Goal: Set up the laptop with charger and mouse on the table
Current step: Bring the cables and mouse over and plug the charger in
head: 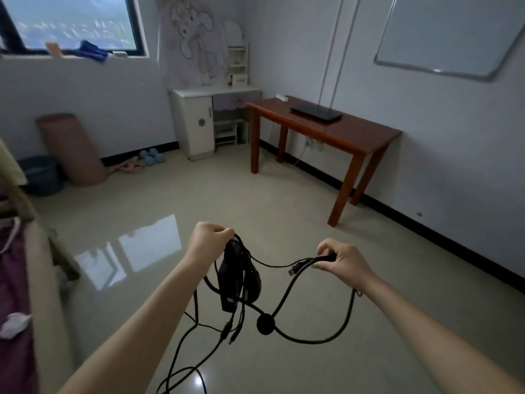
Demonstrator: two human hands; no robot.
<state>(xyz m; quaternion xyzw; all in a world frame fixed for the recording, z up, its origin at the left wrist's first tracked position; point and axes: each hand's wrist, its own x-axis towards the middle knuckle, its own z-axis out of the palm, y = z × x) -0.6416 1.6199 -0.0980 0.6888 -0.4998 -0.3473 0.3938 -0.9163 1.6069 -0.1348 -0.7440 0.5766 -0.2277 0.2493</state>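
My left hand point(208, 238) is closed around a bundle of black cables from which the charger brick point(228, 282) and a black mouse point(253, 282) hang. My right hand point(342, 260) pinches the plug end of the charger cable point(287, 291), which loops down between both hands, past a round black tie point(265, 324). Loose cable ends dangle toward the floor. A shut black laptop point(316, 112) lies flat on the brown wooden table point(349, 135) against the right wall, well ahead of my hands.
A white power strip point(281, 97) lies at the table's far corner, with a wall socket point(309, 143) under the table. A white cabinet point(194, 123) stands in the back corner. A pink rolled mat point(72, 149), a bin and slippers sit at left. A bed edge point(42, 294) runs along my left.
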